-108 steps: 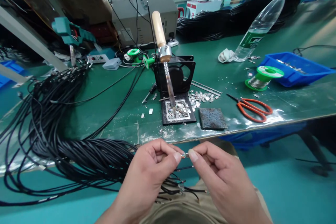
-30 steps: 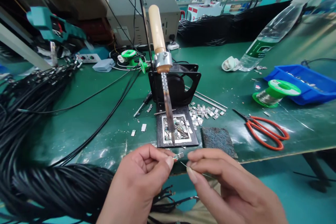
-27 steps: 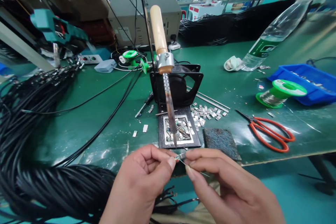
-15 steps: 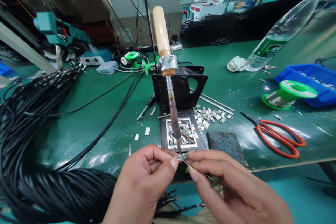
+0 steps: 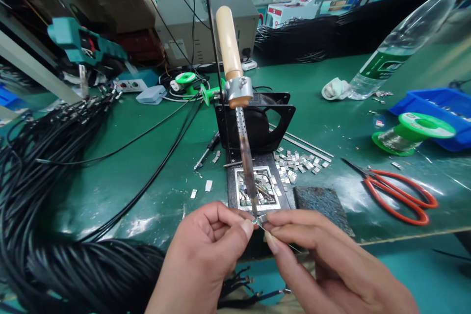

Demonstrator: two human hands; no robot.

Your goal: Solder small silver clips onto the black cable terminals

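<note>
My left hand [image 5: 206, 250] is closed in a pinch on a cable end; bits of coloured wire, one of them red, show at its fingertips, and the rest is hidden. Between the fingers of my right hand [image 5: 327, 255] are a small metal connector [image 5: 262, 218] and a thin strand of solder wire [image 5: 294, 248]. Both hands meet right under the tip of a soldering iron [image 5: 247, 167], which points down from its mount and appears to touch the wire and connector. Its wooden handle [image 5: 228, 44] is clamped upright in a metal ring.
Behind the tip lies a tray [image 5: 277, 204] of metal scraps, with loose connectors [image 5: 300, 162] beside it. A black fan [image 5: 253, 125] stands behind. Red-handled scissors [image 5: 401, 196], a solder spool [image 5: 412, 132], a bottle [image 5: 390, 59] and a blue bin [image 5: 434, 98] are right; black cables [image 5: 66, 196] fill the left.
The view has shifted slightly, so the bench things sit a little further right. Both hands keep their grip under the iron tip, almost unmoved.
</note>
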